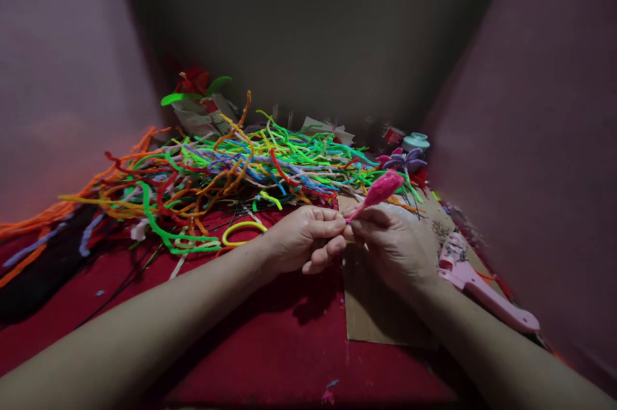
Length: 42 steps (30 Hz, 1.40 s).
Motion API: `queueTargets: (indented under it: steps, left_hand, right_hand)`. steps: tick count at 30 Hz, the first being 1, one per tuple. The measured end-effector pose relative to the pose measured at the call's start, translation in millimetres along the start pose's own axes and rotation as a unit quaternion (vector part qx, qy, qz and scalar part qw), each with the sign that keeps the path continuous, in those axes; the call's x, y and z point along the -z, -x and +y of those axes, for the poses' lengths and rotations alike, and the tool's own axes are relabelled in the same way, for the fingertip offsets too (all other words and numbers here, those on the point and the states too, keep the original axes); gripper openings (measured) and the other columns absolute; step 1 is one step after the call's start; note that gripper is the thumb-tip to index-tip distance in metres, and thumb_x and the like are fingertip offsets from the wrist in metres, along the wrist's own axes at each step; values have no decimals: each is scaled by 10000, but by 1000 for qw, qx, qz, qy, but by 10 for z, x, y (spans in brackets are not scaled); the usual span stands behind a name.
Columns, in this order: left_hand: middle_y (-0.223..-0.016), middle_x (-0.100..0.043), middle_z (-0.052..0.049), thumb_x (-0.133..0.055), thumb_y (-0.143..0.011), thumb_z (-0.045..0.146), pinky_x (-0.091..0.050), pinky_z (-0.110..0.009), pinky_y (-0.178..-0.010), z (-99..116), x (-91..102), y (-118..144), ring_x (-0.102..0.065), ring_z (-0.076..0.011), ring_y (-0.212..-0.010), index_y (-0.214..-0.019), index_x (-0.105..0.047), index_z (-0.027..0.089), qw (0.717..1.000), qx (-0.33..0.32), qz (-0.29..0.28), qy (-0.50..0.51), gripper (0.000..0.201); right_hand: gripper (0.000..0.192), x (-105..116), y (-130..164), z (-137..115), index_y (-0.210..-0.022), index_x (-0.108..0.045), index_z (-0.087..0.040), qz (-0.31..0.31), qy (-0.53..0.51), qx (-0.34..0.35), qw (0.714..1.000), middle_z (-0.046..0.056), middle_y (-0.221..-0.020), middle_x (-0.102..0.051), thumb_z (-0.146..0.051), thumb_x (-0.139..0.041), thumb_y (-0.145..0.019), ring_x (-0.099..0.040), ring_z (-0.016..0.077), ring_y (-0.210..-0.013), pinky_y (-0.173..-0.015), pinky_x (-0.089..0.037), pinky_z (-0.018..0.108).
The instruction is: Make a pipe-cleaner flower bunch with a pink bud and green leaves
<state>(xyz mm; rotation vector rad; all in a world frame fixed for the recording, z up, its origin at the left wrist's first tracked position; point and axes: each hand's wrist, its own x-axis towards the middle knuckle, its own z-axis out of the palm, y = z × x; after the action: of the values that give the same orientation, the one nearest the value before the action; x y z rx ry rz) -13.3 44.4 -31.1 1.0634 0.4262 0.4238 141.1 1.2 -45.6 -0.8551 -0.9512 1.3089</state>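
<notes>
A pink fuzzy pipe-cleaner petal [383, 187] slants up to the right between my hands, with its bulging end uppermost and its thin stem low. My left hand [311, 236] pinches the stem's lower end between thumb and index finger. My right hand [398, 246] closes on the stem just below the bulge. Both hands are raised over the red table cover, the right one above a sheet of brown cardboard [371, 313]. Where the stem ends is hidden by my fingertips.
Behind my hands lies a wide heap of coloured pipe cleaners [250, 162]. Yellow-handled scissors [241, 230] rest beside my left wrist. On the right are a pink glue gun [486, 291], a purple flower [405, 159] and a small turquoise jar [416, 141]. A red flower [193, 80] stands at the back left.
</notes>
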Motion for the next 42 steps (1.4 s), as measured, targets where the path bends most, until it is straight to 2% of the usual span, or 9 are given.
queueTargets:
  steps: [3,7,11,21,28,32,34,38,42]
  left_hand:
    - [-587,-549,24,-489,-847,348,-323,-138,-330,-46,-29,35,-445,-40,-364,-776,-520,134,985,-40,78,-147,227]
    - [-574,-481,51,-503,-839,296,-337,-150,-429,-104,-84,87,-415,-42,-454,-828,-555,147,914,-117,183,-344,158]
    - [-597,-463,49,-464,-861,250,-338,-159,-502,-170,-98,98,-397,-46,-519,-784,-571,145,874,-176,211,-400,169]
    - [-470,-392,79,-524,-828,269,-173,-147,-361,-106,-117,126,-233,-19,-362,-717,-514,155,987,-50,125,-84,160]
    - [-456,-369,89,-512,-846,271,-137,-142,-326,-74,-66,145,-143,-10,-332,-746,-519,155,999,-1,43,24,152]
    - [-485,-405,78,-478,-859,304,-164,-151,-339,-68,-99,149,-186,-16,-338,-740,-513,160,995,-18,75,-70,190]
    - [-524,-451,60,-506,-844,307,-234,-158,-384,-98,-114,149,-293,-28,-387,-744,-535,154,963,-85,143,-214,186]
    - [-652,-533,35,-596,-789,257,-358,-177,-567,-212,-93,153,-456,-58,-580,-823,-576,151,826,-233,234,-457,113]
    - [-647,-511,38,-484,-862,241,-364,-169,-572,-276,-80,148,-446,-55,-580,-831,-575,159,816,-257,238,-461,126]
  right_hand:
    - [56,9,1,11,-695,-683,-203,9,49,7,999,-18,-671,-635,-221,-722,-659,-547,119,-630,-628,-430,272]
    - [55,-7,18,14,-710,-681,-193,30,86,18,996,-17,-686,-615,-227,-708,-676,-517,108,-626,-591,-410,245]
    - [123,-32,30,27,-733,-674,-180,2,78,2,997,-27,-650,-592,-288,-705,-682,-491,87,-563,-530,-389,228]
    - [50,19,6,29,-684,-665,-176,-43,46,-35,997,-31,-602,-575,-207,-703,-694,-467,73,-537,-507,-346,214]
    - [93,15,-1,1,-785,-702,-184,-84,11,-55,995,1,-694,-637,-204,-696,-695,-533,105,-619,-613,-402,256]
    - [62,6,0,14,-747,-694,-177,-69,-1,-53,996,-6,-660,-617,-195,-696,-687,-525,100,-607,-600,-399,244]
    - [46,0,14,21,-704,-676,-170,-50,7,-41,998,-13,-645,-603,-205,-699,-686,-513,95,-588,-565,-387,233]
    - [114,-36,57,26,-705,-652,-170,-25,36,-30,999,-21,-637,-579,-273,-698,-694,-483,92,-552,-509,-354,227]
    - [129,-79,80,25,-703,-654,-171,-19,56,13,998,-30,-641,-568,-285,-708,-677,-454,87,-563,-523,-339,229]
